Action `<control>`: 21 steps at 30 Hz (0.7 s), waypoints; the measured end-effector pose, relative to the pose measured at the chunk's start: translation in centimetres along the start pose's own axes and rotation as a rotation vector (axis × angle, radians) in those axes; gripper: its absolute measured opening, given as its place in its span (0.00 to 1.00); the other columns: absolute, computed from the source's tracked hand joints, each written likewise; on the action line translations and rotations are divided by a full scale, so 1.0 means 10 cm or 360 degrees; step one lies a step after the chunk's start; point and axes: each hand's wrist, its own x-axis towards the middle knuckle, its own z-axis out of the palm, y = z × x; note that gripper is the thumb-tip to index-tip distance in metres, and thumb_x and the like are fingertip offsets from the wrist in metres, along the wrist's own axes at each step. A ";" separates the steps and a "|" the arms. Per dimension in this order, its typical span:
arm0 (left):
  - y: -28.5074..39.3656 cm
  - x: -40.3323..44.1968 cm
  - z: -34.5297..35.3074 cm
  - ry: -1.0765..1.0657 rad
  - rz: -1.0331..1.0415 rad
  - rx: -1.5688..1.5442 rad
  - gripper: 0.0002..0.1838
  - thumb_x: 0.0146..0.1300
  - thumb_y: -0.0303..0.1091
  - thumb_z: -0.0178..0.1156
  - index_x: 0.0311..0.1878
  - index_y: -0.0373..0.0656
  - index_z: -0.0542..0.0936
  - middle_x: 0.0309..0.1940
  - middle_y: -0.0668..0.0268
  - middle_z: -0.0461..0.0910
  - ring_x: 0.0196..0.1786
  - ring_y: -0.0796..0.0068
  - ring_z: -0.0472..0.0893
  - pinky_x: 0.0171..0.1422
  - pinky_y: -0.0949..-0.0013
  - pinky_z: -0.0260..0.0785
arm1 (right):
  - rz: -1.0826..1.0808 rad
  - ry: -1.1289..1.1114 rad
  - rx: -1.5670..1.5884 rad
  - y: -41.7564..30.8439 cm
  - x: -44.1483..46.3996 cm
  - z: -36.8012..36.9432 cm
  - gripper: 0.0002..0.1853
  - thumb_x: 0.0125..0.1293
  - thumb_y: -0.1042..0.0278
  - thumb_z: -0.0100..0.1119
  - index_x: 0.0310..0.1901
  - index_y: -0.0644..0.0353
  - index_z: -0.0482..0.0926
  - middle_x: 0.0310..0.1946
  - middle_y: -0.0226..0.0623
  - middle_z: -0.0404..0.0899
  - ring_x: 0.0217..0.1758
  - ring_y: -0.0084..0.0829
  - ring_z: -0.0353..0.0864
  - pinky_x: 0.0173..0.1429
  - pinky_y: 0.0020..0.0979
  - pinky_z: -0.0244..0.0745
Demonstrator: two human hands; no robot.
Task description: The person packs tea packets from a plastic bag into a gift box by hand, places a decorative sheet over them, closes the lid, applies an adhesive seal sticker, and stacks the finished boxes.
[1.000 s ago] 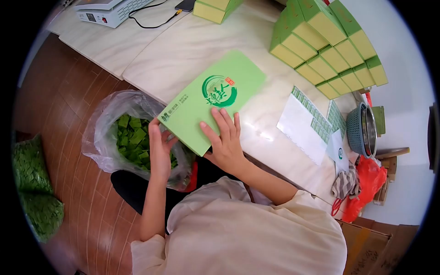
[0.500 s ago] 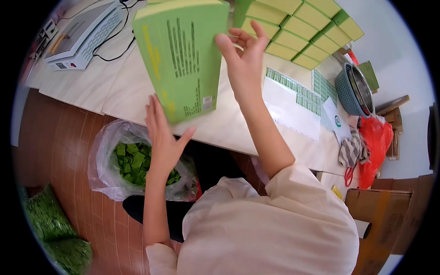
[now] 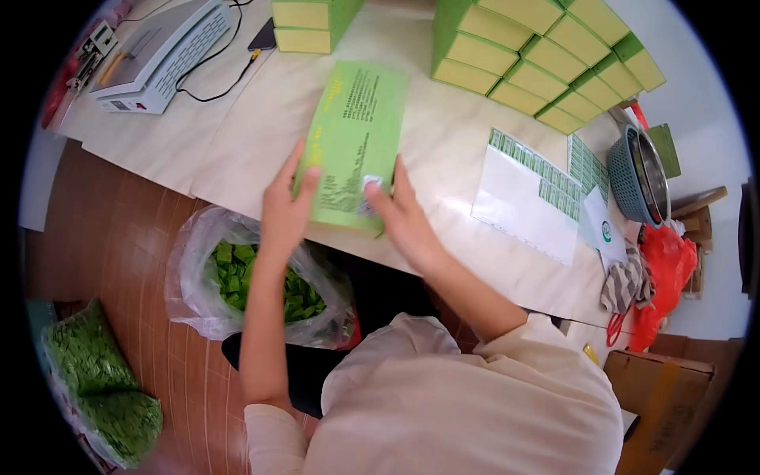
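Note:
A long green box [image 3: 356, 131] with dark printed lines and yellow lettering lies at the near part of the table, its printed face up. My left hand [image 3: 286, 194] grips its left side near the close end, thumb on top. On the opposite side my right hand [image 3: 402, 214] holds it, the thumb over a small white label [image 3: 370, 194]. Under the table edge, left of my lap, an open clear plastic bag [image 3: 190, 273] holds many small green packets [image 3: 236, 273].
Stacked green boxes with pale ends [image 3: 546, 55] stand at back right, two more [image 3: 302, 28] at the back. Sticker sheets [image 3: 522, 198] lie right, near a blue basket [image 3: 625, 178]. At left stand a grey-white machine [image 3: 170, 59] and phone [image 3: 262, 35]. A filled bag [image 3: 103, 380] is on the floor.
The green box has come down from a raised, upright position to lie on the table. My spread hands have closed on its two sides. The view has shifted slightly.

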 end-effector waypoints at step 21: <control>-0.18 0.43 -0.40 0.0128 -0.0258 0.0106 0.18 0.68 0.40 0.57 0.53 0.37 0.80 0.44 0.61 0.82 0.46 0.76 0.79 0.53 0.74 0.69 | -0.0362 0.0657 -0.1953 0.56 -0.35 -3.16 0.24 0.59 0.59 0.65 0.55 0.59 0.77 0.59 0.43 0.74 0.61 0.46 0.69 0.65 0.40 0.64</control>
